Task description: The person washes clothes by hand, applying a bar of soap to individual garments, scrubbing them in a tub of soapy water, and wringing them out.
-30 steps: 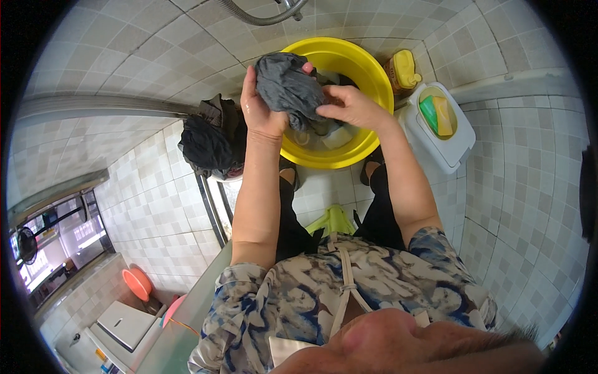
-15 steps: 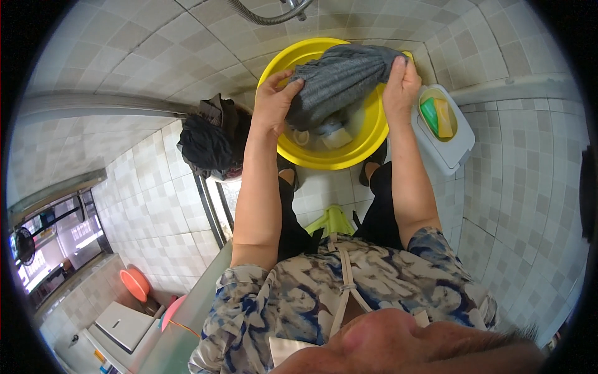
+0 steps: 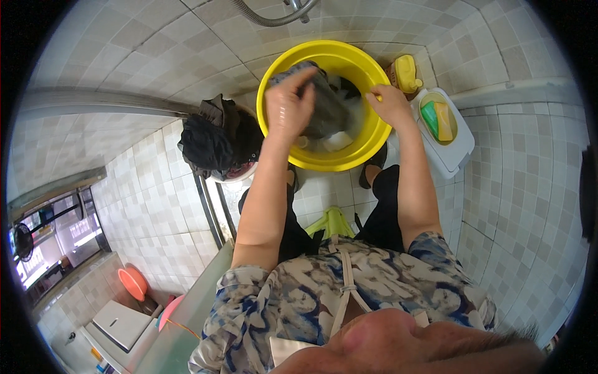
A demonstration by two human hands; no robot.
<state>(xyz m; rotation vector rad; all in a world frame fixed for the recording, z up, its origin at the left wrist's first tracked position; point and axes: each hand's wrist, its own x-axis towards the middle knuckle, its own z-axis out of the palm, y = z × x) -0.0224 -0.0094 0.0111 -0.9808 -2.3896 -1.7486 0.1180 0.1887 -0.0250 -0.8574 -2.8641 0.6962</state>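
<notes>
A round yellow plastic tub (image 3: 331,163) of cloudy water stands on the floor in front of me. Inside it lies a dark grey piece of fabric (image 3: 327,115), crumpled and partly under water. My left hand (image 3: 289,107) is wet and hovers over the left part of the tub, just above the fabric. Its thumb and forefinger are apart and slightly smeared by motion. At the right side, my right hand (image 3: 392,106) is closed over the tub's rim. A pale block-like thing (image 3: 337,142) shows at the near side of the water.
To the left, a bucket (image 3: 237,174) is heaped with dark clothes (image 3: 215,137). On the right stand a yellow bottle (image 3: 406,73) and a white bin (image 3: 451,153) with a green and yellow packet (image 3: 437,119) on top. A metal shower hose (image 3: 268,22) hangs at the far wall.
The grey fabric, stretched between both hands above the tub before, now lies down in it. My right hand has let go of it and moved down to the rim; the left has moved right.
</notes>
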